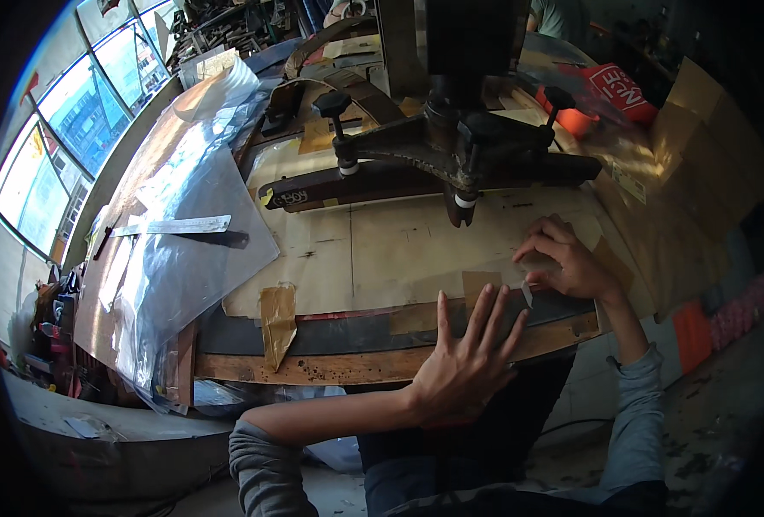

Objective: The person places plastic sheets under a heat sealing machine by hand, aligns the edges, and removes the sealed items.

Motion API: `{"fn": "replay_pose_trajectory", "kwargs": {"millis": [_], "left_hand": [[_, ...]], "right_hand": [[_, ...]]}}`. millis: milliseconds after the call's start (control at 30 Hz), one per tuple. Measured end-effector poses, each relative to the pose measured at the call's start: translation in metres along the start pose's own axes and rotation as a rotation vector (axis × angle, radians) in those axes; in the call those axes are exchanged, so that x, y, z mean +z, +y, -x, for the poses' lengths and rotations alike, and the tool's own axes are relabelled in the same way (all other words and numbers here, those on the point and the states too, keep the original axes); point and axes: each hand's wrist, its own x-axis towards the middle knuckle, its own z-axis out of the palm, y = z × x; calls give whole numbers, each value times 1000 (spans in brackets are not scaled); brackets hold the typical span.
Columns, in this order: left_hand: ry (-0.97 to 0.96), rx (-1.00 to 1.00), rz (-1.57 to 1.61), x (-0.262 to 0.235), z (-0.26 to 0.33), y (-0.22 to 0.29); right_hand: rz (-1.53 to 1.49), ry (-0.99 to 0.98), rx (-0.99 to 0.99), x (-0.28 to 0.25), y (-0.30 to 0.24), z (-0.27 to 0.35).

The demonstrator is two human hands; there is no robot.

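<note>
My left hand [468, 353] lies with its fingers spread over the near edge of the board [399, 250], close to a piece of brown tape [482, 283]. It holds nothing. Just right of it, my right hand [576, 267] is bent over the board, thumb and fingers curled toward each other. A small pale strip [527, 295], perhaps a bit of tape, sticks out below the right thumb. The fingers partly hide how it is gripped.
Over the board stands a dark metal press arm [399, 151] with knobs and a long bar [434, 183]. Plastic sheets [192, 250] and a steel ruler [171, 226] lie at left. Brown tape [279, 327] hangs over the front edge. Cardboard [701, 164] and a red bag [619, 95] are at right.
</note>
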Motion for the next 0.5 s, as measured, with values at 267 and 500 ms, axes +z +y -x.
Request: {"fn": "replay_pose_trajectory", "kwargs": {"millis": [267,500], "left_hand": [[132,177,-388,34,47,12],[229,190,-772,46,60,5]], "right_hand": [[-53,105,154,14,-58,42],[-361,250,218,13,-60,64]]}}
